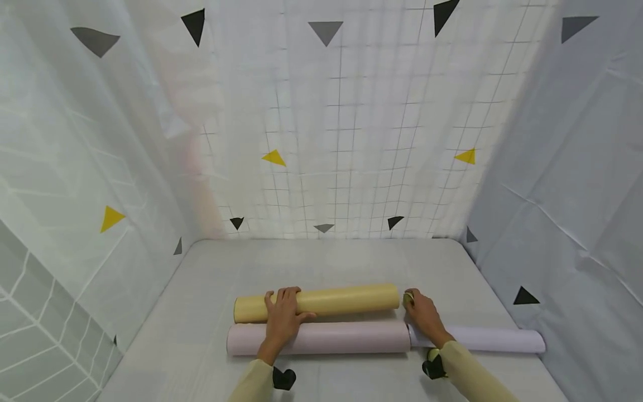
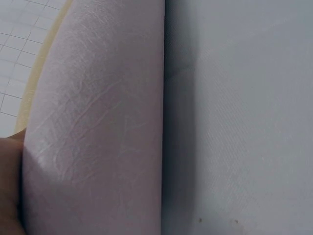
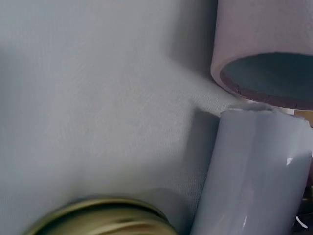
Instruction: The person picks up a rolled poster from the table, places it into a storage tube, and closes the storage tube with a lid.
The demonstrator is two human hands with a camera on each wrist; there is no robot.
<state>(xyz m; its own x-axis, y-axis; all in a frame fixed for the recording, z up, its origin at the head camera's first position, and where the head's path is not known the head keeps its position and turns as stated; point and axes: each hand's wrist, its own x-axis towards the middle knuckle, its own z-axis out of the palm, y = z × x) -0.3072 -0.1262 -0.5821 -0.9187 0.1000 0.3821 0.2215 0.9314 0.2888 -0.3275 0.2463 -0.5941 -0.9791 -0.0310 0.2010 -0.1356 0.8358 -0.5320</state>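
Three rolls lie side by side on the grey table (image 1: pixel 351 262). The yellow roll (image 1: pixel 341 300) is farthest, a pink roll (image 1: pixel 346 337) lies in front of it, and a pale white roll (image 1: pixel 489 339) pokes out past the pink roll's right end. My left hand (image 1: pixel 284 312) reaches over the pink roll and rests flat on the yellow roll near its left end. My right hand (image 1: pixel 421 314) curls round the yellow roll's right end. The left wrist view is filled by the pink roll (image 2: pixel 98 122). The right wrist view shows the yellow roll's rim (image 3: pixel 98 215), the pink roll's open end (image 3: pixel 264 73) and the white roll (image 3: pixel 249 171).
White curtains with a grid and small triangles (image 1: pixel 273 158) close in the table at the back and on both sides. Bare grey cloth (image 1: pixel 321 259) stretches behind the rolls, with a narrow strip (image 1: pixel 351 379) in front of them.
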